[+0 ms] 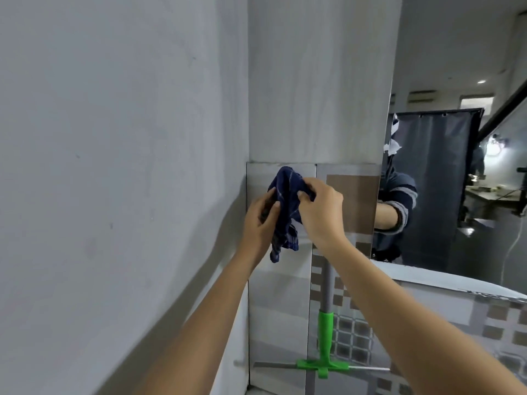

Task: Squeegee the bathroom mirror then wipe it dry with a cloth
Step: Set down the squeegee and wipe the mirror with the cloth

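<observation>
A crumpled dark blue cloth (pixel 285 212) hangs between both hands in front of the tiled corner. My left hand (pixel 261 222) grips its left side and my right hand (pixel 320 209) pinches its upper right part. The squeegee (pixel 325 340), with a grey pole, a green handle and a green T-head, leans upright against the tiled wall below my hands, blade down. The mirror (pixel 456 172) fills the right of the view and reflects a sleeved arm and a dark curtain.
A plain grey wall (pixel 114 166) closes the left side. A white column (pixel 319 81) rises above the tiles between wall and mirror. A patterned tiled ledge (pixel 470 309) runs under the mirror at lower right.
</observation>
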`<state>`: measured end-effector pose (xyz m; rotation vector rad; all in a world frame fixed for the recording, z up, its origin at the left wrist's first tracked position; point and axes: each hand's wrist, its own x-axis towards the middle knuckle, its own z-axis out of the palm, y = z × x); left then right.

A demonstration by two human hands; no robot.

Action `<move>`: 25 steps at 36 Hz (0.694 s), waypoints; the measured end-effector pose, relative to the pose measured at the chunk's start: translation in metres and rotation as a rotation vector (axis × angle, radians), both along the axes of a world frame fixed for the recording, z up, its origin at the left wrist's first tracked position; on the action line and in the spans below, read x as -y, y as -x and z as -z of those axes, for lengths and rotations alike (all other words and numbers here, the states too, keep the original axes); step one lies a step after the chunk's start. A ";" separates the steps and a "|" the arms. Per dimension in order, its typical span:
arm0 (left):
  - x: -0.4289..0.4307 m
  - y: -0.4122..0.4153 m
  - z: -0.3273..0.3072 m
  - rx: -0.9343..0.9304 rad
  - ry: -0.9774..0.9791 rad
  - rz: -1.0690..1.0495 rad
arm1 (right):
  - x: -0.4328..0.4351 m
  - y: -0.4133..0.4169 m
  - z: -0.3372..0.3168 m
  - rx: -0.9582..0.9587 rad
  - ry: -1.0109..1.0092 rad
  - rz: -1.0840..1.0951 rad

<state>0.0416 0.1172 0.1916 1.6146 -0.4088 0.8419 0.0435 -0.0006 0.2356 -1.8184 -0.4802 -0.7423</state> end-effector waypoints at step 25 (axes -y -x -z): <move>0.080 0.124 -0.062 -0.012 -0.134 0.325 | 0.133 0.113 -0.092 0.187 -0.060 -0.036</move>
